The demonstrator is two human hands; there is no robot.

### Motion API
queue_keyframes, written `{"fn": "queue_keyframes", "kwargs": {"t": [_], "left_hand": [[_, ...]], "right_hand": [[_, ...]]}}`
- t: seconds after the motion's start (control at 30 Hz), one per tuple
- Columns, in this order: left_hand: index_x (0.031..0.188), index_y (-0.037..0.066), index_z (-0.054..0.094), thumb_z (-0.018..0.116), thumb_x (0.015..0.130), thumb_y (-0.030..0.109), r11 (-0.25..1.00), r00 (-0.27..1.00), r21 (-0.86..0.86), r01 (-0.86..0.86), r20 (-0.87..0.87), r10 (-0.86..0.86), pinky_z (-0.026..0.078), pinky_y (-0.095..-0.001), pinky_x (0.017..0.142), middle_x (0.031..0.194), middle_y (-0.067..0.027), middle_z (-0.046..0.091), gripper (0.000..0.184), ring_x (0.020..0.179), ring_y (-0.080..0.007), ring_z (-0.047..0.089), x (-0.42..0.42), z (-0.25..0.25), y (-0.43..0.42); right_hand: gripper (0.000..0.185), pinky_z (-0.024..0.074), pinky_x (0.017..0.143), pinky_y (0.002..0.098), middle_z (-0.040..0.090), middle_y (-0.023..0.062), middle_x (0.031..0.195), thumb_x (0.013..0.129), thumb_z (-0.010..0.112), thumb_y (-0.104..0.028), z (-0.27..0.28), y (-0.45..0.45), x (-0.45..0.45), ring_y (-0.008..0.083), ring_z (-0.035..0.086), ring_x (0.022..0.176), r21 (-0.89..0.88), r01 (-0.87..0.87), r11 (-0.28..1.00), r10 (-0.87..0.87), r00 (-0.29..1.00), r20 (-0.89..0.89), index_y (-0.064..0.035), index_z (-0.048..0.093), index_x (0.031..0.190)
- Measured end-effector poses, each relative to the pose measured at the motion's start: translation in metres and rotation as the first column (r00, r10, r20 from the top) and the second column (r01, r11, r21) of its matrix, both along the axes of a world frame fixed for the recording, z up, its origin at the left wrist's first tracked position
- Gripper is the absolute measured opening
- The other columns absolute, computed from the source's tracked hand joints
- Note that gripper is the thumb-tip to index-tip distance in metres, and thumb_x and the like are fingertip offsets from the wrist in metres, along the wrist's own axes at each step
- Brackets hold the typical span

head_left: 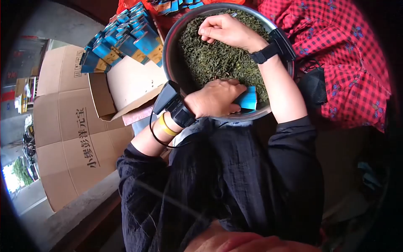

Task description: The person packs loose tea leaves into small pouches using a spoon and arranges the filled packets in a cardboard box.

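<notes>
My left hand [216, 97] is at the near side of a round metal basin [170, 54], its fingers around a blue packet [248, 99] that lies against the dark green dried leaves [218, 59]. Above the leaves, toward the basin's far side, my right hand [224, 30] has its fingers curled with thumb and fingertips pressed together. Whatever may be between those fingertips is too small to make out. Both wrists carry black straps with devices.
Left of the basin, many blue and tan packets [121, 40] stand in an open cardboard box [130, 84]. A large cardboard sheet [71, 134] with printed characters is further left. Red checked cloth [340, 63] lies on the right. More packets [176, 6] are beyond the basin.
</notes>
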State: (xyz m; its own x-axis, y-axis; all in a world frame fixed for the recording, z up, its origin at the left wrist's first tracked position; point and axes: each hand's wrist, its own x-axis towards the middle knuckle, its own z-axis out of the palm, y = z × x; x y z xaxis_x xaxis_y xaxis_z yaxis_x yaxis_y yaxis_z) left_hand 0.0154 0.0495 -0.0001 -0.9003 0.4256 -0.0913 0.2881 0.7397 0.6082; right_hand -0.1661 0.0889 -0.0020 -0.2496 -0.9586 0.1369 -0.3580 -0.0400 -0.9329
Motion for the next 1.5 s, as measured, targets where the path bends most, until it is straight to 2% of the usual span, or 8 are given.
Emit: {"fn": "queue_keyframes", "kwargs": {"t": [0.33,0.5,0.67,0.77,1.07,1.13,1.27,1.5], "left_hand": [[0.114,0.000,0.055,0.075,0.076,0.039,0.951,0.961,0.190,-0.246,0.176,0.213,0.048,-0.0416,0.076,0.088,-0.0224,0.064,0.058,0.087,-0.0381,0.062,0.002,0.020,-0.038],[0.112,-0.002,0.055,0.071,0.083,0.037,0.673,0.822,0.477,-0.566,0.259,0.508,0.045,-0.0272,0.066,0.078,-0.0021,0.059,0.051,0.071,-0.0102,0.050,0.001,0.030,-0.058],[0.121,-0.003,0.051,0.073,0.079,0.035,0.728,0.676,0.362,-0.582,-0.282,0.681,0.048,-0.0387,0.084,0.107,-0.0213,0.059,0.061,0.098,-0.0326,0.060,-0.008,0.006,-0.068],[0.124,-0.002,0.049,0.072,0.079,0.040,0.727,0.698,0.336,-0.599,-0.225,0.680,0.046,-0.0401,0.088,0.113,-0.0230,0.057,0.066,0.105,-0.0362,0.057,-0.007,-0.009,-0.071],[0.124,-0.003,0.049,0.055,0.090,0.050,0.564,0.622,0.451,-0.691,-0.026,0.782,0.045,-0.0388,0.087,0.107,-0.0262,0.060,0.064,0.102,-0.0354,0.059,-0.010,-0.013,-0.074],[0.125,-0.003,0.049,0.054,0.091,0.050,0.568,0.632,0.463,-0.680,-0.022,0.775,0.045,-0.0396,0.088,0.107,-0.0261,0.060,0.063,0.103,-0.0366,0.059,-0.009,-0.011,-0.074],[0.131,-0.002,0.043,0.055,0.091,0.044,0.587,0.632,0.482,-0.650,-0.087,0.770,0.043,-0.0396,0.093,0.119,-0.0268,0.054,0.063,0.111,-0.0365,0.054,-0.010,-0.009,-0.072],[0.135,0.000,0.039,0.067,0.084,0.022,0.645,0.634,0.458,-0.611,-0.204,0.746,0.040,-0.0381,0.098,0.125,-0.0245,0.051,0.062,0.117,-0.0338,0.051,-0.013,-0.024,-0.075]], "right_hand": [[0.017,0.0506,0.065,0.0247,0.064,0.0029,0.077,0.089,0.058,-0.016,0.008,0.009,-0.008,0.0094,0.060,0.069,-0.189,0.157,0.969,-0.137,0.984,0.114,0.0003,0.063,0.087],[0.018,0.0496,0.069,0.0328,0.065,0.0085,0.078,0.085,0.061,-0.018,-0.013,0.015,-0.032,0.0193,0.064,0.077,-0.224,0.501,0.836,-0.543,0.695,-0.472,-0.0021,0.062,0.093],[0.024,0.0443,0.087,0.0412,0.063,0.0057,0.104,0.079,0.063,-0.022,-0.024,0.015,-0.022,0.0254,0.056,0.104,-0.191,0.546,0.816,-0.434,0.359,-0.826,-0.0136,0.064,0.102],[0.019,0.0414,0.083,0.0402,0.061,0.0027,0.093,0.076,0.066,-0.022,-0.022,0.010,-0.016,0.0230,0.054,0.099,-0.102,0.574,0.813,-0.293,0.251,-0.923,-0.0148,0.067,0.093],[0.009,0.0397,0.082,0.0385,0.063,0.0009,0.091,0.075,0.068,-0.021,-0.006,0.018,-0.006,0.0222,0.056,0.099,-0.131,0.461,0.878,-0.280,0.271,-0.921,-0.0146,0.067,0.082],[0.011,0.0400,0.083,0.0405,0.066,0.0026,0.084,0.078,0.067,-0.021,0.006,0.017,0.000,0.0240,0.060,0.090,0.106,0.518,0.849,-0.197,0.496,-0.846,-0.0122,0.067,0.086],[0.016,0.0500,0.076,0.0354,0.068,0.0082,0.083,0.082,0.066,-0.019,-0.006,0.013,-0.008,0.0214,0.067,0.081,-0.016,0.492,0.871,-0.441,0.765,-0.469,-0.0062,0.066,0.092],[0.013,0.0523,0.069,0.0341,0.068,0.0082,0.075,0.079,0.064,-0.018,0.002,0.014,-0.012,0.0230,0.068,0.075,-0.238,0.558,0.795,-0.573,0.560,-0.599,-0.0071,0.064,0.087]]}}
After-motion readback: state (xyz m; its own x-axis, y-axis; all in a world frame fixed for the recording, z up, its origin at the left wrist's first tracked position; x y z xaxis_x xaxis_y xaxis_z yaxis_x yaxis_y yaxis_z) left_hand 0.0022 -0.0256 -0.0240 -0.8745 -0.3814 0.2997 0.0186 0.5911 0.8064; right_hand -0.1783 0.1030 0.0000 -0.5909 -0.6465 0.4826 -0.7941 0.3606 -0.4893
